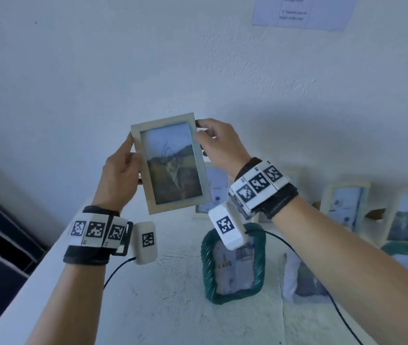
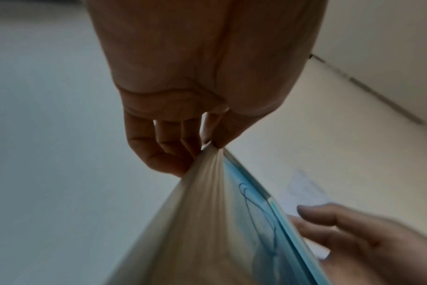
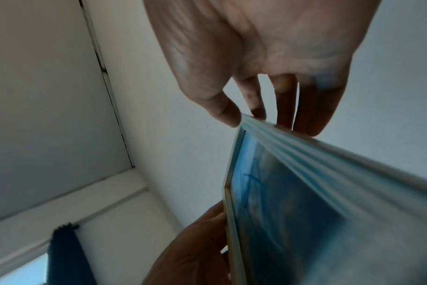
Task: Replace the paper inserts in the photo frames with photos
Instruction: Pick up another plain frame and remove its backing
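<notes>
A pale wooden photo frame point(image 1: 148, 128) is held upright in the air in front of the wall, slightly tilted. It shows a photo point(image 1: 173, 168) of a horned animal in a landscape. My left hand point(image 1: 120, 170) grips the frame's left edge, thumb on the front and fingers behind. My right hand point(image 1: 215, 140) pinches its upper right edge. In the left wrist view the left hand point(image 2: 183, 150) holds the frame's side point(image 2: 202, 212). In the right wrist view the thumb and fingers of the right hand point(image 3: 256, 117) clamp the frame's edge point(image 3: 305, 146).
Below stands a white table point(image 1: 163, 290) with a teal wavy-rimmed frame point(image 1: 207, 267), several more frames along the wall point(image 1: 344, 202) and a frame at the right point(image 1: 300, 277). A paper sheet point(image 1: 305, 11) hangs on the wall. Black cables point(image 1: 339, 312) trail over the table.
</notes>
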